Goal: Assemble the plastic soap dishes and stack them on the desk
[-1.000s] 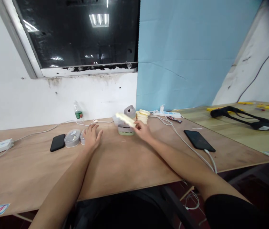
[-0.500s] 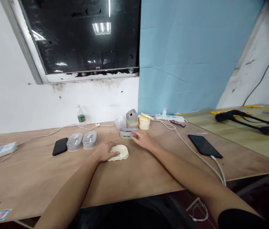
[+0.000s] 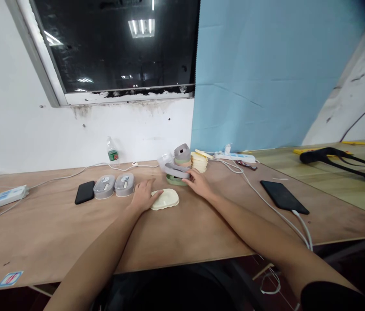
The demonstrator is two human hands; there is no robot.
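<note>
A cream oval lid (image 3: 167, 199) lies flat on the wooden table (image 3: 176, 233). My left hand (image 3: 143, 193) rests on its left edge with the fingers laid over it. My right hand (image 3: 198, 183) pinches a grey oval ring piece (image 3: 176, 169) and tilts it up off a green piece (image 3: 173, 180) beneath. Behind them stand a grey-topped stack of pieces (image 3: 182, 155) and a stack of cream lids (image 3: 199, 160). Two closed grey cases (image 3: 114, 186) sit to the left of my left hand.
A black phone (image 3: 84, 192) lies left of the grey cases, another phone (image 3: 284, 197) on a white cable to the right. A water bottle (image 3: 112, 152) stands by the wall. Power strips (image 3: 1, 197) and cables lie along the back. A black strap (image 3: 344, 159) lies on the right table.
The cream lid went from my right hand down onto the table, where my left hand came to hold it. My right hand then took the grey ring and lifted one side.
</note>
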